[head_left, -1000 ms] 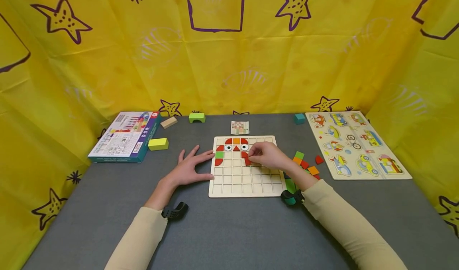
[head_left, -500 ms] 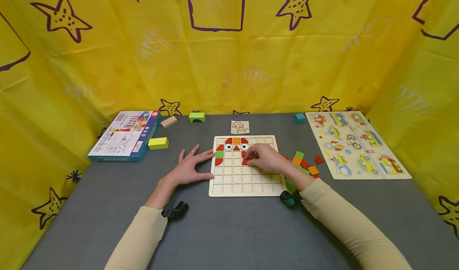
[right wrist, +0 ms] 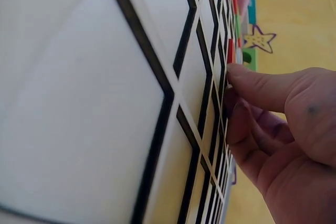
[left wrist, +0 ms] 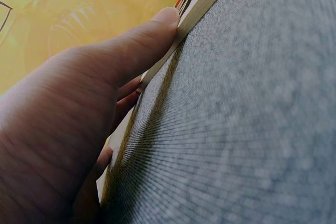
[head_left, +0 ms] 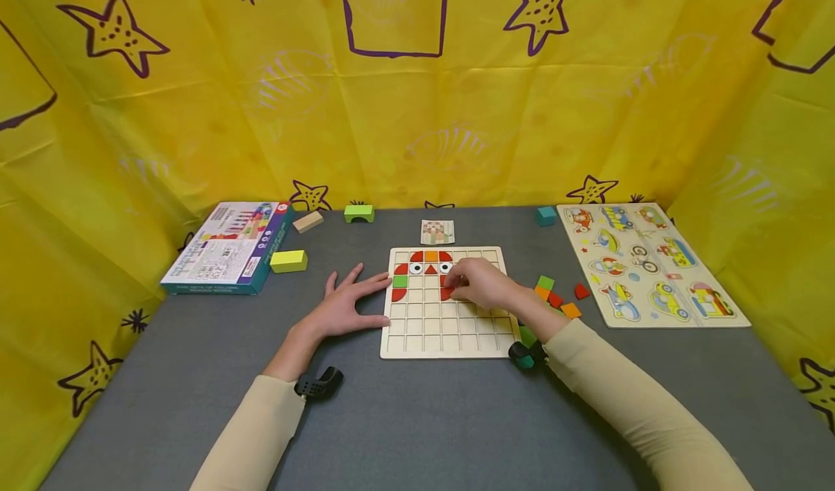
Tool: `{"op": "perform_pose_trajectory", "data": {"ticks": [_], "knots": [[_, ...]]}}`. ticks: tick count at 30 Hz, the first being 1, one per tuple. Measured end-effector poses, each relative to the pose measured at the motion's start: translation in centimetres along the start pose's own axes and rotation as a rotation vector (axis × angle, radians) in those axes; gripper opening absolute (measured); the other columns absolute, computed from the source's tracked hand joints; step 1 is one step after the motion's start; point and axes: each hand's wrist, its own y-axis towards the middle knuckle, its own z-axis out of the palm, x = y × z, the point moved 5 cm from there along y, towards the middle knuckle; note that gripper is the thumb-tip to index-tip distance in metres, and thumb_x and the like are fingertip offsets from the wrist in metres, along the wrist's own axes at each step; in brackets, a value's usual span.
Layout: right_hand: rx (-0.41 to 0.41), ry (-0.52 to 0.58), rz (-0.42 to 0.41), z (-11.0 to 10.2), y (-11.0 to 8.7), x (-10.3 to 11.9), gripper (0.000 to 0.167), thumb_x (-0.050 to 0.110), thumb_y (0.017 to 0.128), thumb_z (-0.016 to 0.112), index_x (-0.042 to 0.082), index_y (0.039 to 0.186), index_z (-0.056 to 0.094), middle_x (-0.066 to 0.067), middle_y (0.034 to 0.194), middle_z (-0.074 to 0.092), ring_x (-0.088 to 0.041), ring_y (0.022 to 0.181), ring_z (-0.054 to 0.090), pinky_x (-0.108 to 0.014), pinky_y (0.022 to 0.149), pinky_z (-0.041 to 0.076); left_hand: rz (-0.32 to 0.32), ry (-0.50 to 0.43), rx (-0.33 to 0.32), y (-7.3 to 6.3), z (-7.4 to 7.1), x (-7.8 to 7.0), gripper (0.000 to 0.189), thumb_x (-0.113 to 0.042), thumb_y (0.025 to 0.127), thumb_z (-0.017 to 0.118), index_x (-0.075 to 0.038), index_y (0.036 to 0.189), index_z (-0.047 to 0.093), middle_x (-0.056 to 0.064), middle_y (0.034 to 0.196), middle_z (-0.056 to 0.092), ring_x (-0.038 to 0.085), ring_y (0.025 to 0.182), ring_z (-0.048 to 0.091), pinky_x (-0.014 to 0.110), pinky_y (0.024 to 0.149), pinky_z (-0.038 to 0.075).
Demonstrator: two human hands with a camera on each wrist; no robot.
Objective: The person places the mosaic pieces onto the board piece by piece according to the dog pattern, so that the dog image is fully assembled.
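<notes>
A wooden grid board (head_left: 450, 342) lies on the grey table. Red, green and orange tiles and two eye tiles fill some of its upper cells. My right hand (head_left: 484, 283) is over the board, thumb and fingertips pinching a red quarter-round tile (head_left: 446, 294) in the column below the right eye tile. In the right wrist view the thumb (right wrist: 262, 85) is right at a red tile edge (right wrist: 230, 51), low over the grid. My left hand (head_left: 346, 308) lies spread at the board's left side. Its thumb (left wrist: 142, 45) touches the board's edge (left wrist: 207, 1) in the left wrist view.
Loose coloured tiles (head_left: 554, 301) lie right of the board, partly behind the right forearm. A small picture card (head_left: 437, 232) is behind the board. A vehicle puzzle (head_left: 652, 266) stands right, a game box (head_left: 228, 248) left, with a yellow block (head_left: 288, 261) beside it.
My right hand has shifted slightly left, and the red tile, earlier a little askew, now lines up with the column. The left hand stays in place.
</notes>
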Motion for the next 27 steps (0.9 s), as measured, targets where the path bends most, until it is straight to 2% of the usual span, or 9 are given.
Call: {"op": "perform_pose_trajectory", "data": {"ticks": [8,16,27], "knots": [[-0.016,0.06,0.029,-0.8,-0.5,-0.4,0.014,0.008,0.09,0.077,0.007,0.104,0.077,0.0,0.093,0.067,-0.018,0.083,0.057,-0.034,0.079,0.05,0.004,-0.004,0.001,0.1,-0.1,-0.1,0.083,-0.057,0.085,0.075,-0.021,0.154,0.047,-0.003,0.161,0.036,0.04,0.152,0.005,0.067,0.11,-0.013],[-0.048,0.1,0.064,-2.2,-1.9,-1.4,0.02,0.008,0.091,0.077,0.004,0.11,0.074,-0.004,0.099,0.068,-0.02,0.086,0.059,-0.037,0.081,0.051,-0.004,-0.007,0.004,0.0,-0.1,-0.3,0.083,-0.057,0.085,0.075,-0.021,0.154,0.047,-0.002,0.16,0.037,0.039,0.152,0.004,0.068,0.11,-0.013],[-0.09,0.135,0.134,-4.5,-4.7,-4.2,0.026,0.009,0.091,0.076,0.002,0.116,0.072,-0.005,0.098,0.067,-0.021,0.08,0.059,-0.034,0.07,0.05,-0.001,-0.002,-0.003,-0.1,0.0,-0.2,0.082,-0.058,0.085,0.075,-0.022,0.153,0.047,-0.003,0.16,0.037,0.039,0.152,0.004,0.068,0.11,-0.013]]}}
